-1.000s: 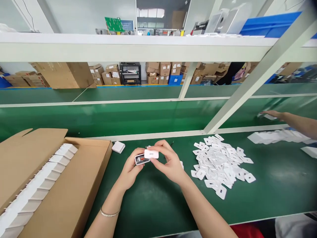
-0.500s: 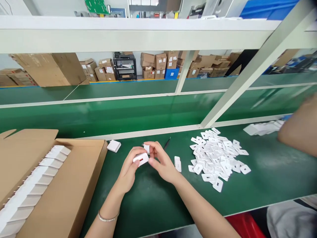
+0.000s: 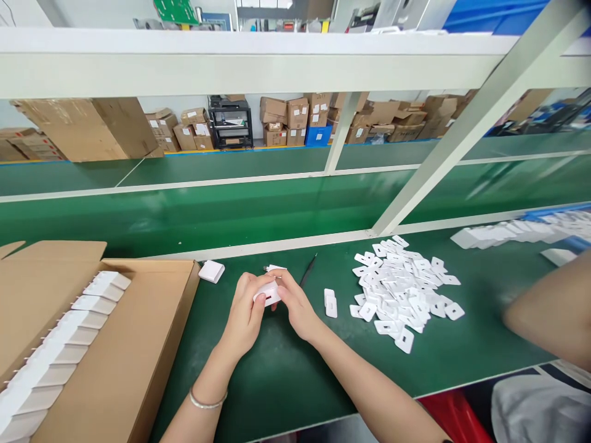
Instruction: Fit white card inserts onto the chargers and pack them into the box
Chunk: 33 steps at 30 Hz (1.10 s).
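My left hand (image 3: 244, 311) is closed around a small white plastic case (image 3: 268, 294) that has a dark slot in its face. My right hand (image 3: 295, 304) grips the same case from the other side, thumb and fingers against its right end. Just beyond the right fingertips is a small white piece with a metal end (image 3: 276, 267); I cannot tell whether the fingers touch it. A dark pen-like tool (image 3: 308, 271) lies behind my right hand. To the right rest a few small white plates (image 3: 330, 303) and a big heap of slotted white plates (image 3: 404, 292).
An open cardboard box (image 3: 157, 344) with a row of white cases (image 3: 60, 351) stands at left. A white block (image 3: 212, 271) sits beside it. Another person's blurred arm (image 3: 551, 314) reaches in at right, near stacked white parts (image 3: 521, 232). A slanted frame post (image 3: 438, 160) rises behind.
The white piece with the metal end, earlier at my right fingers, is now beyond them. My right hand has closed onto the case. Red in its slot no longer shows. The other person's arm has shifted.
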### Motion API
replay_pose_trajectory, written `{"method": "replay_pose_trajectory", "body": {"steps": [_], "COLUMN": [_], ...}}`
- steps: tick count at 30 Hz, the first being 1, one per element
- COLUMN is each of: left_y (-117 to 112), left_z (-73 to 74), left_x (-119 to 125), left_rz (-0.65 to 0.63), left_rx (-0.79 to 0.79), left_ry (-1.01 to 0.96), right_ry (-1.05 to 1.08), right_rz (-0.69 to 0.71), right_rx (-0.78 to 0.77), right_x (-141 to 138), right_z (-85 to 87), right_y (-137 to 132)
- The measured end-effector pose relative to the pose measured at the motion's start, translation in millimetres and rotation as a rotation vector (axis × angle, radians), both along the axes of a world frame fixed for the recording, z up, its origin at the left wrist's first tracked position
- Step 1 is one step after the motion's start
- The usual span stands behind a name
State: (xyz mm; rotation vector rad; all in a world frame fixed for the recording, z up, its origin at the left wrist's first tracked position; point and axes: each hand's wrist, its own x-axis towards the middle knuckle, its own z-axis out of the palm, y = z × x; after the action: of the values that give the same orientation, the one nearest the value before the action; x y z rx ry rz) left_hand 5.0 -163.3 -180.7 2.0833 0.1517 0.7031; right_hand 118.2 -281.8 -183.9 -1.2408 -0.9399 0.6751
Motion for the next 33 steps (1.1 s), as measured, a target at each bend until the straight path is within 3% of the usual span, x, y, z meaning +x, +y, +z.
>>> {"method": "replay_pose_trajectory", "body": {"steps": [5,12,19,24,33], "left_y": [-3.6,-8.7,-7.5,-7.3,-4.7], "left_z": [-2.5,-2.8,-6.8,-8.5,-8.3], "left_x": [2.5,2.9,3.1,3.9,4.0], "left_rz": [-0.002,0.024,-0.009,-0.016,0.030], "left_rx": [0.001,0.024,-0.064,-0.077,-0.083], "left_ry": [-0.017,-0.042,-0.045,-0.069,-0.023], "right_ry": [-0.036,-0.141,-0.166,-0.067,-0.263], "right_rz": [-0.075,-0.167,-0.173,-0.152,-0.167], "right_rx": [-0.070,-0.051,-0.149,-0.081,-0.103], "right_x": [-1.9,-5.1,-5.4,-4.1,-2.9], "right_z": [-3.3,-1.5,2.2,-4.9,-0.2], "right_y": [0.6,-2.7,-3.3,-3.6,-2.8]}}
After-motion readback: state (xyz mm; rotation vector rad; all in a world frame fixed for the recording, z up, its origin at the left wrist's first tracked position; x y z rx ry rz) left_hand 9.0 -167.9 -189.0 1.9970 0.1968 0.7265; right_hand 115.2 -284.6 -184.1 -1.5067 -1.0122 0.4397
